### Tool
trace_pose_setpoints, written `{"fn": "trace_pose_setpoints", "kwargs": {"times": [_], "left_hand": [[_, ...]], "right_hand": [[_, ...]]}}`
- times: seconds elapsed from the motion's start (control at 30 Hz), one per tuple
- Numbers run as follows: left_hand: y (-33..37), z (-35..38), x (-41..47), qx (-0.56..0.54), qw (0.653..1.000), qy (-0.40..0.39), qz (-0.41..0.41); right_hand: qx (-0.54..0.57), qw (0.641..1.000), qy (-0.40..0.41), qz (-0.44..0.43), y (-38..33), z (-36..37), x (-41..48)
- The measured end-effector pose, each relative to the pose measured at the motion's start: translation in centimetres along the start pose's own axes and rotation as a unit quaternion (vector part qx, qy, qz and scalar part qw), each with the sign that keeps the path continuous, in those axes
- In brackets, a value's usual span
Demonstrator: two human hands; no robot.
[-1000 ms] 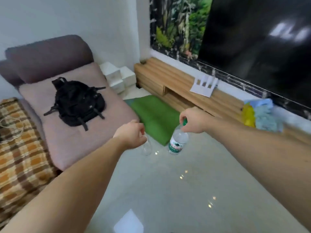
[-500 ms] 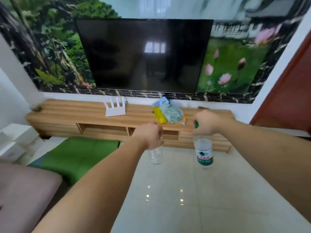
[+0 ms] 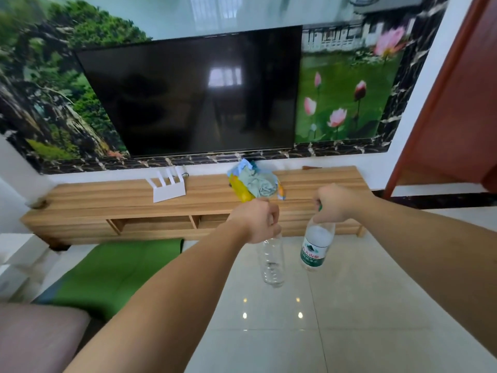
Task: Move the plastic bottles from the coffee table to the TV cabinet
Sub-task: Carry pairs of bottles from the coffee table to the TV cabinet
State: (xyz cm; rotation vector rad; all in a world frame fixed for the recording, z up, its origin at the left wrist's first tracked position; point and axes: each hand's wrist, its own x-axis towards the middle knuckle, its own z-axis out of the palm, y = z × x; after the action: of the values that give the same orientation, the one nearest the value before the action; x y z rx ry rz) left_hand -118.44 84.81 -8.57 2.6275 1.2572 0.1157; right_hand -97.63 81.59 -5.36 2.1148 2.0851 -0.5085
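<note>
Both arms reach forward over a pale tiled floor (image 3: 349,319), each hand carrying a plastic bottle by its top. The left hand (image 3: 258,219) is curled closed around the neck of a clear bottle (image 3: 273,261) with no label, which hangs upright below the fist with its base in the air above the floor. The right hand (image 3: 334,201) is closed on the cap end of a labelled bottle (image 3: 316,247); a bit of green cap shows between the fingers, and a green and white label wraps the lower body. This bottle hangs slightly tilted, just right of the clear one, the two close but apart. Beyond the hands, on the far side, the wooden TV cabinet (image 3: 107,208) runs from left to right along the wall, with open shelves in its front. On its top, left of centre, stands a white router (image 3: 168,188) with upright antennas, and near the middle lies a bundle of cloths (image 3: 255,184) in blue, grey-green and yellow, just beyond the left hand. A dark television (image 3: 193,95) hangs on the wall above, set against a mural of greenery and pink lotus flowers. A green mat (image 3: 113,270) lies on the floor at the near left of the cabinet, and a red-brown door (image 3: 457,117) stands at the far right
</note>
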Motion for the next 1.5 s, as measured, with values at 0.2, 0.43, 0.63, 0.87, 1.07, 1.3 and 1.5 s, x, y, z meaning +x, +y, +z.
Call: {"fn": "trace_pose_setpoints", "kwargs": {"times": [0.2,0.43,0.63,0.87,1.07,1.3,1.5], "left_hand": [[1.7,-0.2,3.1,0.067,0.998,-0.016,0.009],[4.1,-1.5,8.3,0.127,0.992,-0.007,0.017],[5.3,-0.4,14.2,0.088,0.996,-0.022,0.025],[5.1,1.8,24.4,0.045,0.996,-0.031,0.072],[2.0,4.3,33.8,-0.040,0.995,-0.044,0.075],[-1.0,4.1,43.2,-0.096,0.992,-0.064,0.047],[-2.2,4.6,49.6,-0.088,0.990,-0.096,0.048]], "right_hand": [[0.026,0.999,-0.018,-0.016,4.6,-0.6,0.1],[0.063,0.998,0.002,-0.001,9.2,-2.0,0.6],[0.067,0.997,0.021,0.016,13.9,-2.1,2.9],[0.063,0.996,0.018,0.066,19.8,-2.3,8.6],[0.052,0.995,-0.028,0.085,23.2,-3.1,17.4],[0.055,0.996,-0.003,0.072,24.2,-4.7,27.3],[0.089,0.993,0.007,0.083,27.6,-6.4,33.0]]}}
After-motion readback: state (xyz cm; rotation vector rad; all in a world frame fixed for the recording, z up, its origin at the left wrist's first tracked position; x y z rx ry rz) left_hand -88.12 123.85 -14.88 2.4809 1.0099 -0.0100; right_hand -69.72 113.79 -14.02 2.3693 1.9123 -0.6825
